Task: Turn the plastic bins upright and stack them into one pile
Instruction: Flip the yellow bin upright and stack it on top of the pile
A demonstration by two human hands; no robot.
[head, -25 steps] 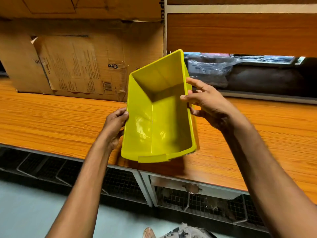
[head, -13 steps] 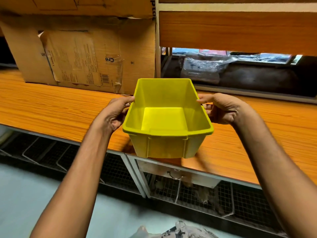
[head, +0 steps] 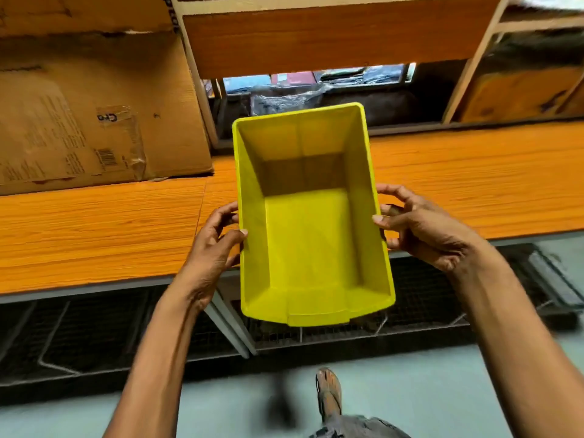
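Down at the bottom, a sandalled foot (head: 328,396) stands on the pale floor (head: 442,390), with a blurred patch beside it that cannot be made out. Just above, wire mesh racks (head: 79,336) sit under the front edge of the worktop (head: 94,229).

And here's the yellow bin (head: 309,241), held up between both hands with its open mouth facing the camera. It is empty, with bare yellow floor and walls and shadow across the far half. Its near lip hangs out over the mesh racks, and its far end reaches over the orange wood-grain worktop. Whether it touches the surface cannot be told.

The left grip (head: 211,248) clasps the bin's left wall, thumb hooked on the rim and fingers curled round the outside. The right grip (head: 420,229) takes the opposite wall the same way, thumb tip on the rim and fingers wrapped behind. The bin sits squarely between the two, both holding at about mid-length.

Further back, a large worn cardboard box (head: 94,121) stands on the worktop to the left, near the bin's far corner. Behind the bin, plastic-wrapped bundles (head: 284,98) lie in a dark gap below a wooden panel (head: 316,36).
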